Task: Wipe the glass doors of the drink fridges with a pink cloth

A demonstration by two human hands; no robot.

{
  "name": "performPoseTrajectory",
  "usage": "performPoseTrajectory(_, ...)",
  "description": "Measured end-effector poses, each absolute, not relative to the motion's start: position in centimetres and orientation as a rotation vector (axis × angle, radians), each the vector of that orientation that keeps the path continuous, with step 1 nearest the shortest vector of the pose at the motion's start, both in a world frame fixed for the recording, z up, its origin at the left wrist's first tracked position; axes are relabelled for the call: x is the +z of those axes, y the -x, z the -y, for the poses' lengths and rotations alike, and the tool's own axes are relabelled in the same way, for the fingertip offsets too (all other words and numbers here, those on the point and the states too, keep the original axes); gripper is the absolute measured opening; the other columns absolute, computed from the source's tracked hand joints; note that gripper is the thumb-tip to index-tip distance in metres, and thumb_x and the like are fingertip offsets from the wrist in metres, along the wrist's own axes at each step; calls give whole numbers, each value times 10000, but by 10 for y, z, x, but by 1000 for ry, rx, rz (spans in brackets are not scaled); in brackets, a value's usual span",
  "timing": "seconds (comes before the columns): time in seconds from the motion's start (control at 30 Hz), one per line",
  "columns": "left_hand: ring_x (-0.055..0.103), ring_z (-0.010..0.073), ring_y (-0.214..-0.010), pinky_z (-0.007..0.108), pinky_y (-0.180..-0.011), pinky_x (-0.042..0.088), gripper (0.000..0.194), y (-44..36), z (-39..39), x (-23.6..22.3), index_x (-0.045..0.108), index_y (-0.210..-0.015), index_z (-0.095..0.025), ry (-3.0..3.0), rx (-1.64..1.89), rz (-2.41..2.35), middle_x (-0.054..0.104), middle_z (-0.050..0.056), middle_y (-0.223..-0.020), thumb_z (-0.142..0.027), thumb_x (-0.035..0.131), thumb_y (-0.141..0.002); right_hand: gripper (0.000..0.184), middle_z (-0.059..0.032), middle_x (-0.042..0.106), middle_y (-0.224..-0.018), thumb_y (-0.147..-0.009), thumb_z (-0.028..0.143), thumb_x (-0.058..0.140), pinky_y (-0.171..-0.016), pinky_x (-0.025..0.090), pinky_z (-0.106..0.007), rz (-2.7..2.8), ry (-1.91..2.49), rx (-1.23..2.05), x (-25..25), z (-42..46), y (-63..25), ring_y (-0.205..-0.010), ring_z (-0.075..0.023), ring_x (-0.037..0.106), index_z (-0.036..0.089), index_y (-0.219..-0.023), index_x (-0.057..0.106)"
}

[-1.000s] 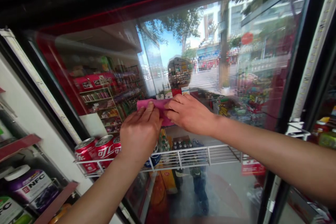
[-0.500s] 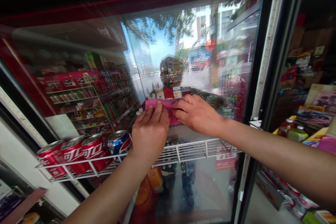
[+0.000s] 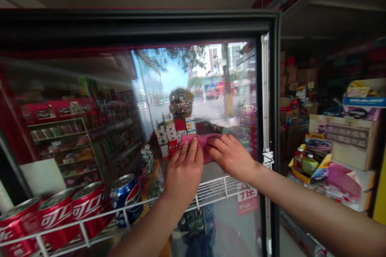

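A pink cloth point(image 3: 205, 142) lies against the glass of a refrigerator door point(image 3: 235, 225), just above a white wire rack point(image 3: 211, 192). My left hand point(image 3: 185, 168) presses on the cloth's left part, its fingers stretched out and flat. At the right part, the bent fingers of my right hand point(image 3: 230, 154) grip the cloth; their tips are partly hidden. Left of my hands, the rack holds a blue can point(image 3: 126, 196) and several red cans point(image 3: 90, 204).
The door's black frame point(image 3: 274, 108) runs along the top and right, with a white strip point(image 3: 265, 104) on its inner side. Shelves and a street show in the glass, partly as reflections. Cardboard boxes point(image 3: 346, 136) and bottles point(image 3: 309, 164) stand beyond the door at right.
The view has tilted up and levelled, bringing the door's top edge into sight. Both hands and the cloth have shifted right across the glass, nearer the right frame.
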State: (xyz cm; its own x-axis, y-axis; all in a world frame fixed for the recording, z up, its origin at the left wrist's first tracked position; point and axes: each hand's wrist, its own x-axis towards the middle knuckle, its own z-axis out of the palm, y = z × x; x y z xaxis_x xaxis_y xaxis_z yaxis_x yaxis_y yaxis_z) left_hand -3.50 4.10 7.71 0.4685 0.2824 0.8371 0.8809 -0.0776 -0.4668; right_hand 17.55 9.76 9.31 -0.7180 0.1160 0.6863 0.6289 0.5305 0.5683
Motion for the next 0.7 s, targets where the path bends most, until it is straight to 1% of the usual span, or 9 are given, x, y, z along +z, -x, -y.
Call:
performPoseTrajectory(0.1,788,282,-1245,427,-894,652,404,45,-42,76,822,-1279,-159,1612,-716,1009,749,64,-1476,-101,501,-1040,82,-81,741,-1242,-1066,170,666,-893,433,-421,2183,687,-1151,92,-98,-168,-1045,-263,558,213,-1111,720)
performPoseTrajectory(0.17,772,274,-1275,440,-898,649,413,48,-45,74,821,-1287,-184,1618,-748,1030,739,38,-1492,-103,495,-1047,87,-77,736,-1196,-1056,157,674,-898,451,-415,2172,749,-1159,92,-98,-163,-1033,-263,567,219,-1102,714)
performPoseTrajectory(0.23,745,275,-1326,458,-947,643,420,48,-48,70,803,-1332,-197,1638,-780,1057,700,31,-1541,-115,498,-1055,80,-74,730,-1140,-1041,154,696,-886,464,-409,2160,798,-1180,93,-96,-160,-1013,-267,572,219,-1084,711)
performPoseTrajectory(0.3,705,289,-1391,495,-1060,616,416,45,-50,65,763,-1407,-193,1679,-827,1100,640,50,-1604,-163,530,-1064,70,-75,726,-1114,-1030,161,717,-873,474,-406,2152,823,-1208,93,-93,-157,-1009,-272,578,217,-1072,712)
performPoseTrajectory(0.4,599,346,-1516,620,-1278,465,485,41,-46,58,693,-1508,-201,1797,-928,1163,552,84,-1680,-380,618,-1063,56,-92,728,-1155,-1039,189,713,-876,486,-418,2151,850,-1226,92,-85,-154,-1033,-278,593,208,-1091,716)
performPoseTrajectory(0.47,525,373,-1581,678,-1352,349,588,40,-40,55,675,-1534,-214,1878,-975,1178,503,92,-1714,-528,636,-1038,87,-104,727,-1180,-1046,200,703,-882,492,-431,2168,881,-1218,93,-81,-152,-1049,-285,604,201,-1131,718)
performPoseTrajectory(0.5,498,374,-1603,685,-1371,313,624,41,-37,55,664,-1546,-214,1907,-980,1182,479,92,-1730,-566,629,-1032,100,-107,727,-1173,-1045,203,701,-882,495,-436,2181,894,-1215,94,-79,-152,-1047,-288,610,198,-1143,719)
performPoseTrajectory(0.6,465,352,-1630,665,-1402,260,668,46,-31,61,604,-1600,-200,1937,-965,1191,439,97,-1754,-564,602,-1040,123,-113,731,-1170,-1048,197,683,-890,498,-442,2213,894,-1222,103,-79,-154,-1039,-291,619,193,-1163,725)
performPoseTrajectory(0.7,418,341,-1660,667,-1411,217,677,47,-31,80,538,-1646,-183,1920,-910,1210,392,112,-1779,-510,587,-1055,164,-132,729,-1255,-1062,186,642,-892,487,-442,2188,849,-1243,122,-84,-157,-1081,-298,615,185,-1207,718)
